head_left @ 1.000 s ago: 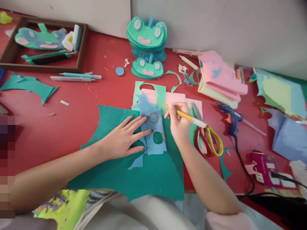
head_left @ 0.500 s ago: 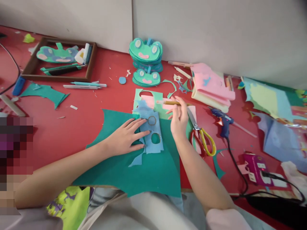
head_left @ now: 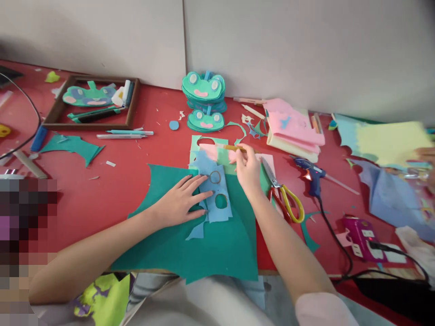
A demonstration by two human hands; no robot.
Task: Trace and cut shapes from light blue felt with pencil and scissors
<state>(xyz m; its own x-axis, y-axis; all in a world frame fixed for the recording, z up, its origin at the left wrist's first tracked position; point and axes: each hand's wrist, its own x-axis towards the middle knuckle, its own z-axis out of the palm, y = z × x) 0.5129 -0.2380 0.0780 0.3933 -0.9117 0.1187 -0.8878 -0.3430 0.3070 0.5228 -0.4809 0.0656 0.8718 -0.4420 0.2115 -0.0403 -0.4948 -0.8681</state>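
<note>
My left hand (head_left: 185,199) lies flat with its fingers spread, the fingertips resting on a blue felt piece (head_left: 220,215). That piece has a drawn circle and a round cut-out, and it lies over a large dark green felt sheet (head_left: 224,253). My right hand (head_left: 247,170) pinches a brown pen (head_left: 234,148), held nearly level with its pale end pointing left. Below the pen are light green felt (head_left: 193,156) and pink felt (head_left: 208,151). Scissors (head_left: 285,194) with red and yellow handles lie just right of my right hand.
Frog-face cutouts (head_left: 204,88) stand at the back centre. A wooden tray (head_left: 90,126) is at the back left. Folded pink felt (head_left: 294,127), a blue glue gun (head_left: 314,176) and a purple power strip (head_left: 362,235) are to the right. At the right edge, a hand (head_left: 426,156) touches yellow felt.
The view has shifted a little, so the table items sit lower. My right hand and the pen are slightly more to the left. Another person's hand has appeared at the right edge.
</note>
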